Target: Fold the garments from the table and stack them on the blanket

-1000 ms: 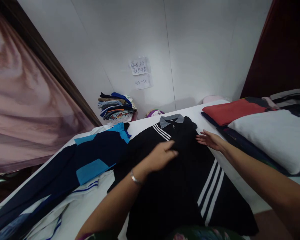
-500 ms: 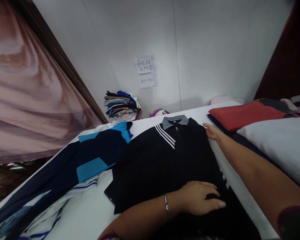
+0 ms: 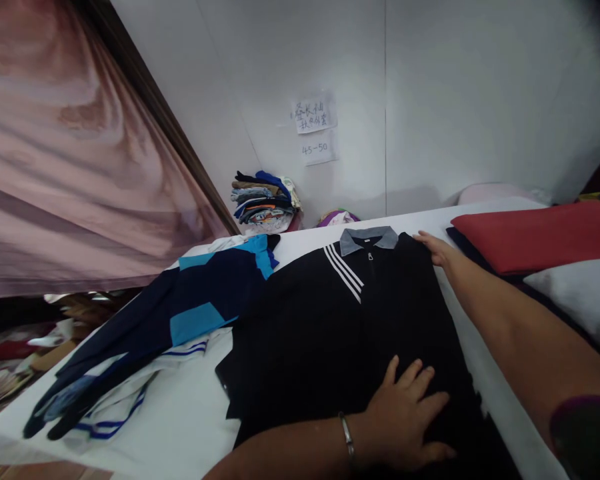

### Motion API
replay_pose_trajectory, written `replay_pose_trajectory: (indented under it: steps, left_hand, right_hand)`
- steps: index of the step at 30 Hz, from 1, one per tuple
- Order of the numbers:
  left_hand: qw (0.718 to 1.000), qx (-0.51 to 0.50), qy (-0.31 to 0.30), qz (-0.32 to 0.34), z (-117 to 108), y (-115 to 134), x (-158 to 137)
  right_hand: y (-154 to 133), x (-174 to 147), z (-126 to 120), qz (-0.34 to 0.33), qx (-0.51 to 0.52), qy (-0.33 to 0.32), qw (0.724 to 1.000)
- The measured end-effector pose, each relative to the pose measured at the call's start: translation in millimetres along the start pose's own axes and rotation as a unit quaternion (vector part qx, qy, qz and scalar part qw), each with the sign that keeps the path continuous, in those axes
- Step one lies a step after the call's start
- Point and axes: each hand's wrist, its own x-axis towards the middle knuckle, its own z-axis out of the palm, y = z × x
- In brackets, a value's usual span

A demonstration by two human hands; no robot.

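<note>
A black long-sleeved top [image 3: 310,333] with a grey collar, a short zip and white diagonal stripes lies spread out, front up, on the white table [image 3: 195,413]. My left hand [image 3: 405,413], a silver bracelet at its wrist, rests flat on the lower front with fingers spread. At the shoulder on the right side, my right hand [image 3: 433,250] touches the fabric edge with its fingers stretched out. Left of the top lies a navy and light-blue garment [image 3: 215,280], with a white, blue-striped garment [image 3: 145,380] partly under it.
Folded clothes [image 3: 265,200] are stacked against the back wall, below two paper notes [image 3: 316,127]. Red fabric [image 3: 540,233] and a pale grey garment [image 3: 580,287] lie at the right. A pink curtain [image 3: 80,167] hangs at the left.
My left hand has spread its fingers and pressed flat on the black top. My right hand stays by the shoulder, now against its edge. The whole view has shifted.
</note>
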Motion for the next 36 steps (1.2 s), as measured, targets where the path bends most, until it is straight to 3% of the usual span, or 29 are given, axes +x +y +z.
replay_pose_trajectory:
  steps: [5, 8, 15, 21, 24, 28, 32, 36]
  left_hand:
    - [0.998, 0.054, 0.005, 0.024, 8.0, 3.4, 0.9]
    - [0.996, 0.079, 0.011, 0.029, 14.7, 1.2, 1.4]
    - [0.997, 0.077, 0.012, 0.024, 14.3, 2.7, 0.9]
    - [0.999, 0.014, 0.028, 0.017, 7.6, -4.8, 7.0]
    - [0.994, -0.006, 0.093, -0.052, -13.9, -30.4, 26.6]
    - [0.957, 0.029, 0.213, -0.194, -50.8, -78.7, 70.5]
    - [0.923, 0.041, 0.203, -0.325, -68.0, -113.5, 110.5]
    - [0.893, 0.026, 0.2, -0.403, -67.9, -127.9, 122.2]
  right_hand:
    - [-8.9, 13.3, 29.3, -0.039, -0.012, -0.048, 0.998]
    - [-1.7, 23.3, 38.4, -0.015, -0.054, -0.033, 0.998]
    - [16.9, 39.3, 26.8, 0.018, -0.144, 0.054, 0.988]
    - [15.9, 27.9, 12.7, -0.027, -0.171, 0.096, 0.98]
    - [18.5, 12.2, 8.0, -0.041, -0.148, 0.077, 0.985]
    - [19.8, -10.7, 7.6, -0.053, -0.106, 0.039, 0.992]
    - [14.2, -21.0, 15.3, -0.071, -0.072, 0.019, 0.995]
    - [10.3, -14.7, 24.5, -0.082, -0.061, 0.02, 0.994]
